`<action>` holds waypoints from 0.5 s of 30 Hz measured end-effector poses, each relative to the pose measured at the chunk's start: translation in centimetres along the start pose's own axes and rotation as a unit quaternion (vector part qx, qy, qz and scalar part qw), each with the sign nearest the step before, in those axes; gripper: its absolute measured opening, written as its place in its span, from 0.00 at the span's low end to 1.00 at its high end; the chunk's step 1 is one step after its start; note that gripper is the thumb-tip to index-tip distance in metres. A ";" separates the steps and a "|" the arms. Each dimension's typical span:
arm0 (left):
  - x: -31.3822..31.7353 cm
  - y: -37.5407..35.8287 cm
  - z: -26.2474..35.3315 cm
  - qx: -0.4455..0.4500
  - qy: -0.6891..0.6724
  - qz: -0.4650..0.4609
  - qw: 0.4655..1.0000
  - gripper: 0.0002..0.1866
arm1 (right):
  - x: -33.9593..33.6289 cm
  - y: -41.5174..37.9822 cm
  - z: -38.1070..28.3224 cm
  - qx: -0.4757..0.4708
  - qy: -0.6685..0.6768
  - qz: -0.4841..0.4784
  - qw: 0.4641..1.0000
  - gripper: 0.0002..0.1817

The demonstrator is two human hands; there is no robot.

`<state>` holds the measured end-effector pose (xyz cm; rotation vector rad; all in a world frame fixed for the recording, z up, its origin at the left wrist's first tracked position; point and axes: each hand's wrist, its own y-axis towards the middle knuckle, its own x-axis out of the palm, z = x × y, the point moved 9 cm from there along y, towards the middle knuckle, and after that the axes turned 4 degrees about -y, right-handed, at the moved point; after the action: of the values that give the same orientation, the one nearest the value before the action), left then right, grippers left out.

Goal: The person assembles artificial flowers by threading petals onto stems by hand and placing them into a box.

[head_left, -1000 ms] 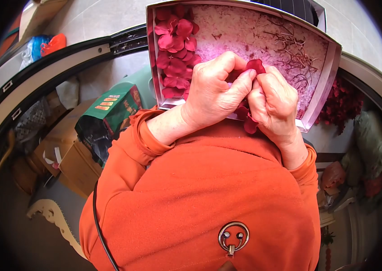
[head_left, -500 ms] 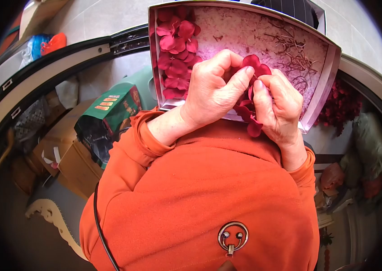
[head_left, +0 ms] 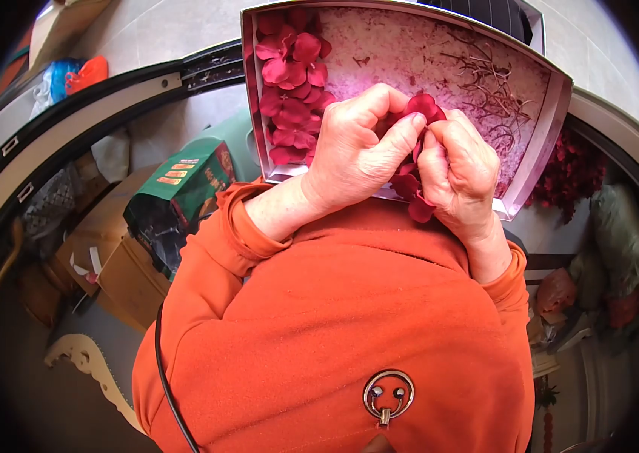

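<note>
Both hands meet over a shallow white-edged box [head_left: 558, 124], fingers closed on a dark red artificial flower [head_left: 423, 106]. My left hand [head_left: 361, 147] pinches it with thumb and forefinger near the top petals. My right hand [head_left: 461, 174] grips just beside, its thumb and fingertips pressed together close to the left thumb. More petals hang below between the hands, over the box's near edge. What lies exactly between the fingertips is hidden. Along the box's left side, several red flowers [head_left: 289, 94] are heaped. Thin brown stem pieces [head_left: 491, 87] lie scattered at its right.
A bunch of dark red flowers [head_left: 572, 174] lies right of the box. Left are a green bag [head_left: 183, 174], a cardboard box [head_left: 134, 279] and a red plastic bag [head_left: 88, 74]. A black cable [head_left: 164, 370] runs down the orange top.
My right hand has shifted slightly left and up, its fingers curled closer together. The hanging petals have risen a little. My left hand stays nearly still.
</note>
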<state>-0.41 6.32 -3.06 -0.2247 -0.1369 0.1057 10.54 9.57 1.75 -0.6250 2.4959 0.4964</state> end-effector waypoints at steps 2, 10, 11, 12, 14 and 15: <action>0.0 0.0 0.1 0.004 0.000 0.000 1.000 0.05 | 0.1 0.0 0.1 0.000 0.000 -0.002 1.000 0.07; -0.2 0.5 0.9 0.010 -0.008 -0.002 1.000 0.06 | -1.0 0.3 0.3 0.050 0.033 0.010 0.998 0.03; -0.3 0.6 0.7 -0.023 -0.031 -0.007 0.999 0.07 | -1.5 0.3 0.4 0.039 0.041 0.029 0.998 0.04; -0.8 0.6 1.0 -0.023 -0.027 -0.001 0.999 0.07 | -2.2 0.4 0.3 0.037 0.064 0.063 0.995 0.07; -0.3 0.7 0.9 -0.055 -0.009 -0.073 0.996 0.07 | -3.0 0.5 0.1 0.024 0.102 0.092 0.990 0.10; -0.5 0.7 1.1 -0.066 -0.014 -0.082 0.994 0.08 | -3.2 0.5 0.0 0.021 0.125 0.086 0.988 0.11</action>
<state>-1.14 7.15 -2.22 -0.3439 -0.1904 -0.0632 12.72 11.03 3.60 -0.4842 2.8067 0.4509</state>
